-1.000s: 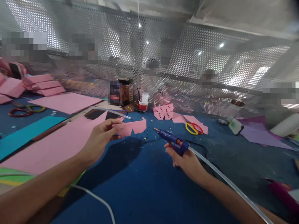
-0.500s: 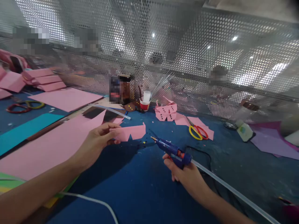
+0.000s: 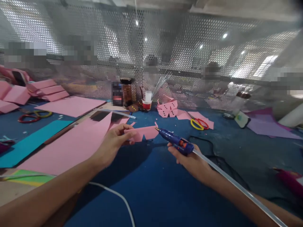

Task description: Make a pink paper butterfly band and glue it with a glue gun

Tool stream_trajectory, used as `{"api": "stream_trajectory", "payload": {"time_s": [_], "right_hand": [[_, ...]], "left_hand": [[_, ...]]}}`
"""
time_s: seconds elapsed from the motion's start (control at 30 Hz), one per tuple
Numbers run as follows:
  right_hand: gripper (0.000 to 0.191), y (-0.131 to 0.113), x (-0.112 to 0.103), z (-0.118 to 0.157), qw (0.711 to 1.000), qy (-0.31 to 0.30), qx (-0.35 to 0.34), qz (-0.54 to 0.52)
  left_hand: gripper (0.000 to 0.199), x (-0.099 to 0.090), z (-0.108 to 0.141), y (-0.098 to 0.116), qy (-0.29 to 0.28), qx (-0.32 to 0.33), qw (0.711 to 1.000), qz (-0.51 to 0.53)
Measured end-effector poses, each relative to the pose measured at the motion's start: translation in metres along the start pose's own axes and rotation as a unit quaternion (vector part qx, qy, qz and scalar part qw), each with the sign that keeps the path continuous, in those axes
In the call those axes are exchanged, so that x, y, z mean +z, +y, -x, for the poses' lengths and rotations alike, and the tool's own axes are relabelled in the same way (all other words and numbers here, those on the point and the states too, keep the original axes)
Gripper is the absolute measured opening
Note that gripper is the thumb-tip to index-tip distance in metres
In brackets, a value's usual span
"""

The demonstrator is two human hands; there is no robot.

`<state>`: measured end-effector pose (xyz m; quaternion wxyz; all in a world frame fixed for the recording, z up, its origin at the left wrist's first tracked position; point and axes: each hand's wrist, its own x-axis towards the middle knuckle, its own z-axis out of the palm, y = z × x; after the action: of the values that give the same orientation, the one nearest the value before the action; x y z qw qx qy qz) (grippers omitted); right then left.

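My left hand [image 3: 118, 142] pinches the left end of a small folded pink paper piece [image 3: 149, 133] with a V-shaped notch in its lower edge, held above the blue table. In my right hand [image 3: 191, 160] is a blue hot glue gun [image 3: 175, 140], its nozzle pointing left at the right end of the pink piece. The tip appears to meet the paper's upper corner; whether glue is coming out is too small to tell. A long clear glue stick [image 3: 227, 175] sticks out of the gun's back. Behind the gun's tip stand notched pink pieces [image 3: 167, 110] with dark square dots.
Yellow-and-red scissors [image 3: 199, 123] lie on pink scraps at the right back. Large pink sheets [image 3: 75, 145] and a teal strip [image 3: 35, 142] cover the left. A red-and-white cup [image 3: 146, 105] stands before the perforated metal screen [image 3: 184, 63]. A white cable [image 3: 118, 194] crosses the front.
The glue gun's nozzle and the pink piece, apart before, have come together at the piece's right corner. My left hand has moved slightly right with the paper. The camera view has shifted.
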<state>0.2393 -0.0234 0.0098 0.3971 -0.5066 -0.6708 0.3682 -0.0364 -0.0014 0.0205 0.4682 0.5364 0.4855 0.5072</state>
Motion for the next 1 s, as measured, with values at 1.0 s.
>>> {"api": "stream_trajectory", "payload": {"time_s": [1.0], "right_hand": [[0.023, -0.004, 0.001, 0.018, 0.994, -0.051, -0.078, 0.059]], "left_hand": [[0.024, 0.011, 0.009, 0.003, -0.023, 0.006, 1.0, -0.015]]}}
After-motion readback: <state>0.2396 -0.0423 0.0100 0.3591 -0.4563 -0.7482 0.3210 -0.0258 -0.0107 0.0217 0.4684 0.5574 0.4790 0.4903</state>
